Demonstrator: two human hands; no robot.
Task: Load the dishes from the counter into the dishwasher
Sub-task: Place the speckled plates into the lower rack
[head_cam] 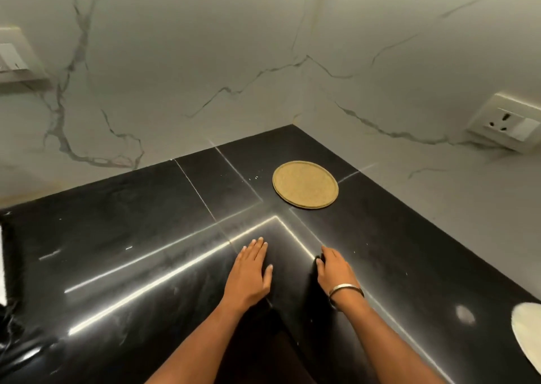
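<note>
Here, the largest surface is the wall (175, 61), a pale marble-look panel with dark veins that meets a second panel at a corner behind the worktop. Below it lies the counter (117, 252), a glossy black L-shaped top with thin seam lines and bright strip reflections running across it.

Both forearms enter from the bottom edge and reach forward over the inner corner of the counter. The left hand (252, 272) lies palm down with its fingers straight and held together, flat on the black surface, holding nothing. The right hand (335, 269) rests beside it, a small gap apart, with its fingers bent downward over the counter's edge line; whether they grasp anything cannot be told. A metal bangle (347, 291) sits on the right wrist.

The plate (305, 184), round, tan and flat with a low raised rim, lies on the counter near the back corner, beyond both hands and apart from them. A second dish (528, 334), white, is cut off by the right frame edge on the near part of the counter.

A socket (508, 123) is mounted on the right wall panel. A switch plate (11, 55) sits on the left wall, partly out of frame.
</note>
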